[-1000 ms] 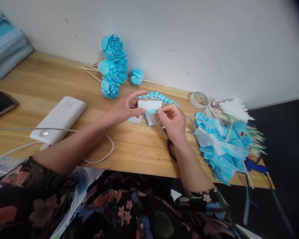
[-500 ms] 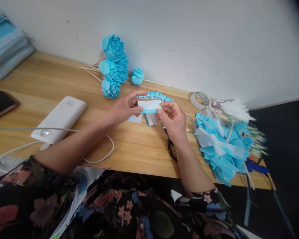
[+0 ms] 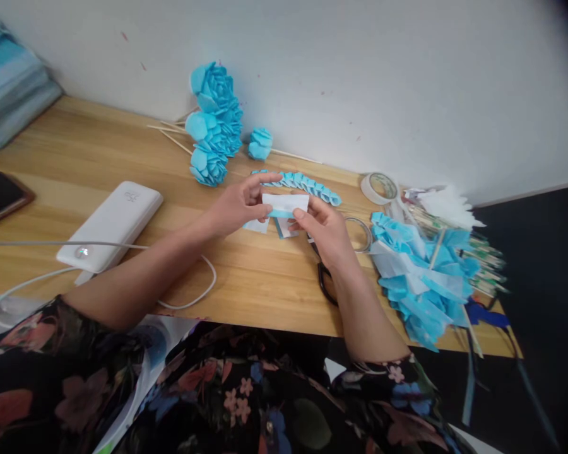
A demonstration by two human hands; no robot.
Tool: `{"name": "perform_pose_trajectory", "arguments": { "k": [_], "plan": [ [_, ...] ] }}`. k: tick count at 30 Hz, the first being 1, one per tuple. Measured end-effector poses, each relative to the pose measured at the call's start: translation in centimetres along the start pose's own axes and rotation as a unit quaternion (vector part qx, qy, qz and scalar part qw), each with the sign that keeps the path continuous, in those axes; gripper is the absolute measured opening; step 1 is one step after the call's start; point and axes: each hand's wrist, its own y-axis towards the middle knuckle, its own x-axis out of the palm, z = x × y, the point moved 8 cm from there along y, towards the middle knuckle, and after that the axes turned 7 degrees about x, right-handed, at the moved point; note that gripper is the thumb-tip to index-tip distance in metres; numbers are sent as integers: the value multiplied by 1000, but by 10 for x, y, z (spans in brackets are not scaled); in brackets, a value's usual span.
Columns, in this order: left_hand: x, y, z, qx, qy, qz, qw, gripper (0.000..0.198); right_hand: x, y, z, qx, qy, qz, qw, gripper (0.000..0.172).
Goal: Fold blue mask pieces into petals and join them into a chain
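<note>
Both hands hold one small white and blue paper piece [image 3: 284, 205] just above the wooden table [image 3: 99, 157]. My left hand [image 3: 239, 205] pinches its left end between thumb and fingers. My right hand [image 3: 325, 228] pinches its right end and lower edge. More paper scraps [image 3: 284, 228] lie under the hands. A curved strip of folded blue petals [image 3: 307, 185] lies just behind the hands.
Blue paper flowers on sticks [image 3: 213, 126] lie by the wall. A white power bank [image 3: 111, 224] with cable and a phone [image 3: 0, 197] are at the left. Tape rolls [image 3: 381, 187], black scissors [image 3: 324, 280] and a pile of blue paper [image 3: 421, 271] are at the right.
The right hand has slid its grip lower along the paper's right end. The petal strip behind the hands shows more. The left hand has hardly moved.
</note>
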Motion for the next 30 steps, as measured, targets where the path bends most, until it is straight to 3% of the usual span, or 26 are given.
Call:
{"name": "perform_pose_trajectory", "arguments": {
  "k": [7, 11, 15, 22, 26, 30],
  "plan": [
    [3, -1, 3, -4, 5, -13, 1000, 72, -1, 1, 4, 7, -42, 9, 999, 32],
    [0, -3, 3, -55, 47, 23, 997, 55, -2, 0, 0, -9, -31, 19, 999, 27],
    [2, -5, 3, -97, 111, 4, 989, 37, -2, 0, -3, -20, -39, 23, 999, 23],
    [5, -5, -5, -96, 148, -37, 984, 30, -3, -1, -1, -13, -39, 29, 999, 26],
    [2, -4, -5, -84, 163, -21, 983, 21, -2, -1, -2, -13, -39, 27, 999, 22],
    [0, -4, 5, -53, 168, 14, 984, 18, -2, 0, 4, 3, -38, 27, 999, 30]
  ]
}}
